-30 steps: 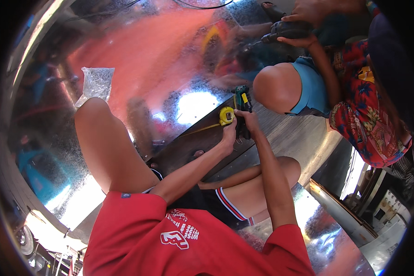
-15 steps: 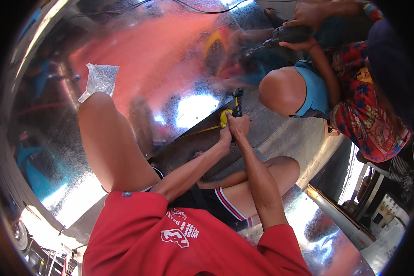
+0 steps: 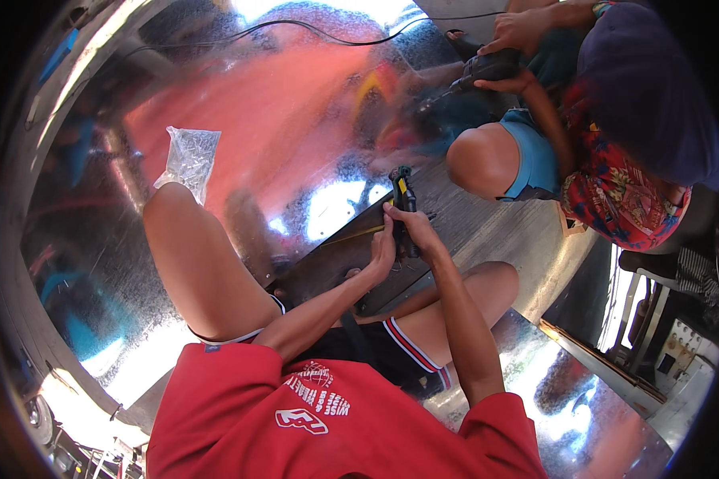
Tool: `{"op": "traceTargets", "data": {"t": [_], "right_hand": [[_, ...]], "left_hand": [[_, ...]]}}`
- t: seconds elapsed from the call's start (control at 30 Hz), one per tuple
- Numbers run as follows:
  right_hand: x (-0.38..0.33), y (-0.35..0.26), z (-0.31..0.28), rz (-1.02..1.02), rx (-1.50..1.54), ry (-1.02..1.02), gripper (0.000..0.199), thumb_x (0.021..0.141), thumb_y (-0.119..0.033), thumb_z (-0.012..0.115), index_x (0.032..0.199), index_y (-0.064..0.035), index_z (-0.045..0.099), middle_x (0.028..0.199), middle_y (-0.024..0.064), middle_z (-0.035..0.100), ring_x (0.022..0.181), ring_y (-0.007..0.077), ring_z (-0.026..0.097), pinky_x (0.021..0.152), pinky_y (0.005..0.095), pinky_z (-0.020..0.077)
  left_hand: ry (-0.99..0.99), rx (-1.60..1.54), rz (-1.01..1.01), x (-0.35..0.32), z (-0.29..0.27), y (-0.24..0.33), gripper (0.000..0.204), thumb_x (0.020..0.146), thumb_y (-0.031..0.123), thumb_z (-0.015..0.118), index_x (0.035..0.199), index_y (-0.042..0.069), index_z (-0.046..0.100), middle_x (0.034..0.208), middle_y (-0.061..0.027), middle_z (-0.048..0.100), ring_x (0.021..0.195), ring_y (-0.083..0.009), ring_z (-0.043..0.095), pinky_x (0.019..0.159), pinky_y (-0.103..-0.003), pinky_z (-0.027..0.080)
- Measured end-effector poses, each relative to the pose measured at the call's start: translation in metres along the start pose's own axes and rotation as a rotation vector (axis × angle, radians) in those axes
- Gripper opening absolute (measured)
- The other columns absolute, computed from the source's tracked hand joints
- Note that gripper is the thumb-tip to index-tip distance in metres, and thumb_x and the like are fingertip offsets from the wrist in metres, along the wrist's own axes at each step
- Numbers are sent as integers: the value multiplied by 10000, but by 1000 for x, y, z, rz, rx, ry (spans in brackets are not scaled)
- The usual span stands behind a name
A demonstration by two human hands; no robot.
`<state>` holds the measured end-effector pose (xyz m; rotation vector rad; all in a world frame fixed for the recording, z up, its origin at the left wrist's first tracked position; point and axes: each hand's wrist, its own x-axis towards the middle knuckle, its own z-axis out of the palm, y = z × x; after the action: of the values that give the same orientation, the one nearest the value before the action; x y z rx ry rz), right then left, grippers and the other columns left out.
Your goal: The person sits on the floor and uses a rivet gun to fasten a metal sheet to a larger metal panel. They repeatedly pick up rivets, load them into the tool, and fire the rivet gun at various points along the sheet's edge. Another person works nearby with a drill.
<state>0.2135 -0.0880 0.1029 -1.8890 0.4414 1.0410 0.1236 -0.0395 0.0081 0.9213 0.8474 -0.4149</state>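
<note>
My right hand [image 3: 417,229] is closed around the handles of a black hand tool with yellow marks [image 3: 402,180]. Its head points away from me, over a dark board [image 3: 315,270]; the exact kind is unclear. Close against the tool, my left hand [image 3: 382,254] has its fingers stretched out flat, fingertips beside the handles. A thin yellow strip, like a measuring tape blade [image 3: 359,234], runs across the board toward my left hand. Any case at its end is hidden behind my hands.
Shiny sheet metal [image 3: 240,104] spreads in front of me. A clear plastic bag of small pieces [image 3: 192,156] lies by my left knee. At right, another person's hands hold a black power drill [image 3: 491,70]. A black cable [image 3: 319,32] crosses the far side.
The yellow tape measure case, seen beside the tool earlier, is now hidden. My left fingers have straightened, and the tool's head has swung slightly left. The whole view has shifted a little.
</note>
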Motion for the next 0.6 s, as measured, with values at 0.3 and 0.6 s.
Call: {"op": "traceTargets", "data": {"t": [0.3,0.6], "right_hand": [[13,44,35,-141,-175,366,475,764,-402,777,771,56,655,725,117,661,623,165,595,617,363,491],[-14,-40,12,-104,244,-182,345,855,-353,712,976,-39,637,807,30,607,693,110,581,590,268,469]], "left_hand": [[55,-9,65,-8,-11,-13,1059,866,816,103,1341,-57,467,1308,-260,521,1284,-328,447,1070,-390,304],[-283,141,394,-11,-45,79,1008,834,858,161,878,-31,634,711,-99,633,659,-186,632,607,-322,503]]}}
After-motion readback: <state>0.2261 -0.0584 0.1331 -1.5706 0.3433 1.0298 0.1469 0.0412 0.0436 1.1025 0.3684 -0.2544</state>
